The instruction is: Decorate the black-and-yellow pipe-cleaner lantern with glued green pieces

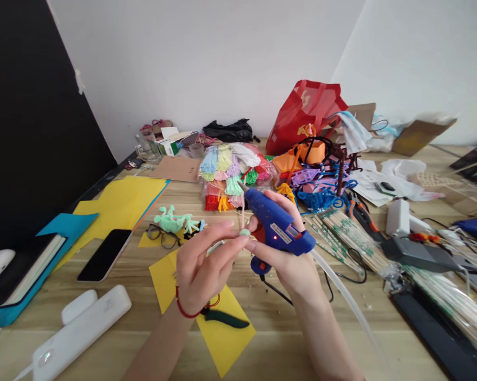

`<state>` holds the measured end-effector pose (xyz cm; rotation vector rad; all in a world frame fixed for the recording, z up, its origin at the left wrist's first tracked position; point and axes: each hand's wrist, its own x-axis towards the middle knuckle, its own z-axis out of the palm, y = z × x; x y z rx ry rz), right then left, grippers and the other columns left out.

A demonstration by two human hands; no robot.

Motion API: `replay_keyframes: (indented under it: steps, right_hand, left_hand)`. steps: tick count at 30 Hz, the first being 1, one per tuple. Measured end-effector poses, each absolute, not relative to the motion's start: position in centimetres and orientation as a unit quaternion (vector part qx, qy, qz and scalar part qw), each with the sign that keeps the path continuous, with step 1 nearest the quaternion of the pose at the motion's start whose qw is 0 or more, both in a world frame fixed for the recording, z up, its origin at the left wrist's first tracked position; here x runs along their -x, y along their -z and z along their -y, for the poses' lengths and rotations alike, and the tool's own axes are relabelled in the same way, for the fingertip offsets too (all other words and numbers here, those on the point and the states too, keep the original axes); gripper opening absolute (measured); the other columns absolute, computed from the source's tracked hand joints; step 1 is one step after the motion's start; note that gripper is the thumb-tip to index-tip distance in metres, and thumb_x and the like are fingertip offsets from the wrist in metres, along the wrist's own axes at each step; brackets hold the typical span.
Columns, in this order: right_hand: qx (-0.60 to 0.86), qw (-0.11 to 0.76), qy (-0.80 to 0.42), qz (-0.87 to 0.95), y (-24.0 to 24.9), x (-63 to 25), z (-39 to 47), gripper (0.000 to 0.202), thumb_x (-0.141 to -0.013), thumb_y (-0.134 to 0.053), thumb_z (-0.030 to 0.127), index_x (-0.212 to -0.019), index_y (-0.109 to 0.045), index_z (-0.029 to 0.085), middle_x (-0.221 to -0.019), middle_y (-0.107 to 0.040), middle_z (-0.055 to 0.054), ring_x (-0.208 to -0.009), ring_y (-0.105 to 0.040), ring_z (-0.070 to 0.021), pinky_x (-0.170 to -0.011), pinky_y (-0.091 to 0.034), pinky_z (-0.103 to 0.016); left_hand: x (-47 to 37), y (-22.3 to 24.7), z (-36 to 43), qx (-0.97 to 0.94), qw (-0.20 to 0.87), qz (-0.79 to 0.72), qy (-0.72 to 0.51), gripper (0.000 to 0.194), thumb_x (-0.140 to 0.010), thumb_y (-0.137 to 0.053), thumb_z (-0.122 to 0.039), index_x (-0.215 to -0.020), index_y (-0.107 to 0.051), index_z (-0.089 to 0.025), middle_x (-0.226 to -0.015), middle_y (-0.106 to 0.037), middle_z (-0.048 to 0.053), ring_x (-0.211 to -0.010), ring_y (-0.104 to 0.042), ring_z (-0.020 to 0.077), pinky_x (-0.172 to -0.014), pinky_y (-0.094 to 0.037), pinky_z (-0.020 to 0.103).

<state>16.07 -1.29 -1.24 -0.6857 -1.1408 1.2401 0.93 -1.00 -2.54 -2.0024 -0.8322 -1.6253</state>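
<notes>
My left hand pinches a small light-green fuzzy piece between its fingertips, and a thin pink pipe cleaner rises from it. In my right hand is a blue hot glue gun, its nozzle angled up and left and a small red light lit on its side. A long translucent glue stick trails from the gun's back. My right fingertips come close to the green piece; whether they touch it I cannot tell. Beyond my left hand lies a light-green pipe-cleaner figure.
Green-handled cutters lie on yellow paper beneath my hands. Bundled pipe cleaners and a red bag stand behind. At left are a phone and white device; at right, pliers and wrapped sticks.
</notes>
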Motion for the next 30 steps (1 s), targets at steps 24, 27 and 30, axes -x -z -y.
replay_keyframes:
  steps: [24, 27, 30]
  right_hand:
    - [0.291, 0.613, -0.523, 0.516, 0.8, -16.9, 1.4, 0.062, -0.072, -0.084, 0.016, -0.121, -0.055, 0.038, -0.088, -0.068, 0.002, -0.078, -0.066, -0.0193, -0.069, -0.057, -0.037]
    - [0.267, 0.609, -0.552, 0.502, 0.9, -17.1, 1.0, 0.062, -0.07, -0.085, 0.02, -0.122, -0.055, 0.035, -0.083, -0.067, 0.004, -0.074, -0.065, -0.0169, -0.067, -0.057, -0.034]
    - [0.271, 0.606, -0.574, 0.48, 0.8, -17.2, 0.8, 0.063, -0.066, -0.086, 0.021, -0.121, -0.056, 0.032, -0.081, -0.067, 0.005, -0.072, -0.065, -0.0158, -0.068, -0.057, -0.033]
  left_hand:
    - [3.1, 0.9, -0.8, 0.737, 0.053, 0.411, 0.534, 0.014, -0.089, -0.068, -0.009, -0.089, -0.07, -0.023, -0.088, -0.074, -0.001, -0.083, -0.07, 0.0152, -0.079, -0.056, 0.029]
    - [3.5, 1.0, -0.9, 0.729, 0.002, 0.424, 0.537, 0.008, -0.089, -0.07, -0.017, -0.085, -0.069, -0.024, -0.084, -0.072, -0.001, -0.079, -0.069, 0.0161, -0.076, -0.055, 0.031]
    - [3.1, 0.9, -0.3, 0.722, -0.112, 0.404, 0.55, 0.021, -0.09, -0.07, -0.018, -0.109, -0.071, -0.025, -0.086, -0.071, 0.0, -0.079, -0.068, 0.0153, -0.078, -0.056, 0.03]
